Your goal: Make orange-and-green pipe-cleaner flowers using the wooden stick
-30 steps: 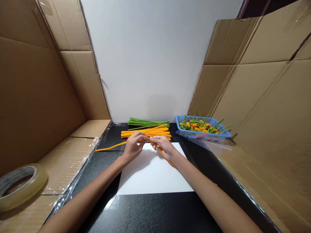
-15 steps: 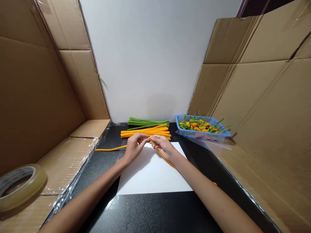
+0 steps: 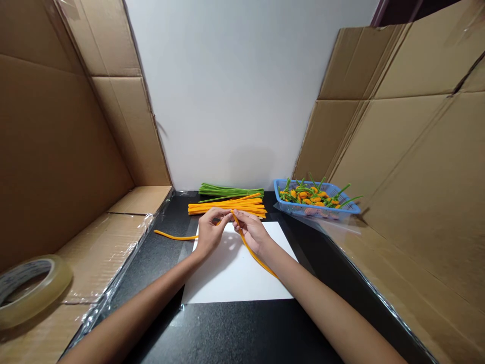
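My left hand (image 3: 212, 230) and my right hand (image 3: 250, 230) meet fingertip to fingertip above the top part of a white sheet (image 3: 242, 278). Both pinch one orange pipe cleaner (image 3: 254, 257). From the fingertips, one length runs down past my right palm toward the right forearm; another sticks out to the left from behind my left hand. Just beyond the hands lies a bundle of orange pipe cleaners (image 3: 227, 207), with green ones (image 3: 227, 191) behind it. The exact bend between the fingertips is too small to make out.
At the back right stands a blue basket (image 3: 308, 209) holding green and orange pipe cleaner pieces. A roll of clear tape (image 3: 60, 283) lies on cardboard at the left. Cardboard walls (image 3: 417, 151) flank the black table (image 3: 227, 333), and a pale wall closes the back.
The left end of the orange strand has drawn slightly right and now curves. Its other length bows lower beside my right wrist. Both hands keep their pinch, nearly in place.
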